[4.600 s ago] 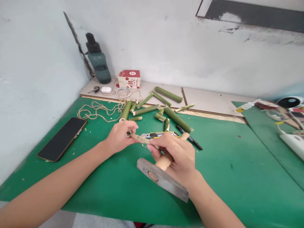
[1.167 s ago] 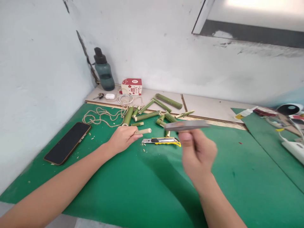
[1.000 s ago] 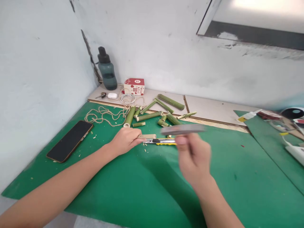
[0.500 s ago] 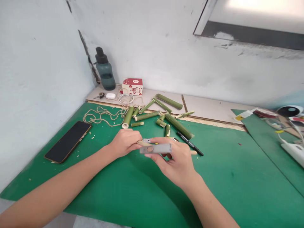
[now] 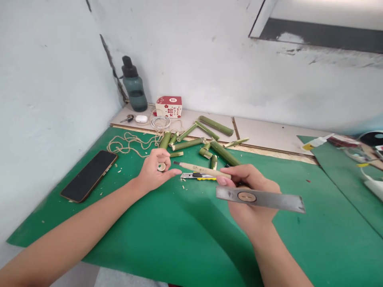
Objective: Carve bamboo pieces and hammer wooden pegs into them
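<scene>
My left hand (image 5: 154,171) is over the green mat, fingers curled and thumb stretched out. A small bamboo piece (image 5: 161,167) shows its pale round end within those fingers; the rest of it is hidden. My right hand (image 5: 254,191) grips a hammer, its grey metal head (image 5: 272,200) toward me and its handle mostly hidden. Between the same hand's thumb and forefinger is a slim wooden-handled chisel (image 5: 203,169), dark tip pointing left toward my left hand. Under the chisel lies a yellow utility knife (image 5: 197,175) on the mat.
Several green bamboo pieces (image 5: 224,153) lie behind my hands. Loose twine (image 5: 128,142) and a phone (image 5: 89,175) are at left. A water bottle (image 5: 134,89) and a red-and-white box (image 5: 169,107) stand by the wall. A power strip (image 5: 372,183) sits far right.
My hands have moved apart: the right one went to the right with the hammer and chisel. The chisel has come away from my left hand. The utility knife now shows more fully.
</scene>
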Demonstrator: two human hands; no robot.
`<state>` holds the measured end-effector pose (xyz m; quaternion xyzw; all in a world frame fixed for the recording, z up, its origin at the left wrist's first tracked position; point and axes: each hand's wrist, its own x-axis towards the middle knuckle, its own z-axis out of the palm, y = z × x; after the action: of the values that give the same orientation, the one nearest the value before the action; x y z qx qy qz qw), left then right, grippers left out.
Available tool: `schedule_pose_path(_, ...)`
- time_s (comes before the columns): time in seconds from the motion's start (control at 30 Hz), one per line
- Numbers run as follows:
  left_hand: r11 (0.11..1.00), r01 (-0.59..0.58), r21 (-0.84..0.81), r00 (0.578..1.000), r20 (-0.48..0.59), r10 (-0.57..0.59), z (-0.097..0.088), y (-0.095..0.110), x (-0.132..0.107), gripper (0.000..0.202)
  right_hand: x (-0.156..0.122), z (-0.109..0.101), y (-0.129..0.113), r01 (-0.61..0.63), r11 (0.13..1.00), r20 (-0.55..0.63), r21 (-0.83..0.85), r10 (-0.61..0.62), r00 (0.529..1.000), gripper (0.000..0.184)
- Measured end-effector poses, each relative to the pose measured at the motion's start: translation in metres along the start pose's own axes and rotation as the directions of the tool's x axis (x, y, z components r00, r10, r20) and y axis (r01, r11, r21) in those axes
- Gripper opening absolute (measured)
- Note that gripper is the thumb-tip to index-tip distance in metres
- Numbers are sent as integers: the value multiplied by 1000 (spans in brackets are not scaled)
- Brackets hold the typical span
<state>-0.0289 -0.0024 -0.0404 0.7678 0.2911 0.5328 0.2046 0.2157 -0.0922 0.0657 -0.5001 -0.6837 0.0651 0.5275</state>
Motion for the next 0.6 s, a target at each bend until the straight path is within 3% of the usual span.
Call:
schedule_pose_path(0.3, 989, -149, 25, 989, 6, 149, 3, 8, 2, 43, -6, 9, -11, 151, 984, 99, -96, -141, 985, 14)
schedule_pose_path(0.47, 986, -121, 112, 992, 40, 117, 0, 7, 2, 42, -9, 14, -7, 206, 975, 65, -79, -201, 977, 10)
schedule_pose_path(0.6, 987, -134, 88, 989, 71, 128, -1, 7, 1, 44, -12, 19, -3, 256, 965, 77, -53, -252, 965, 8)
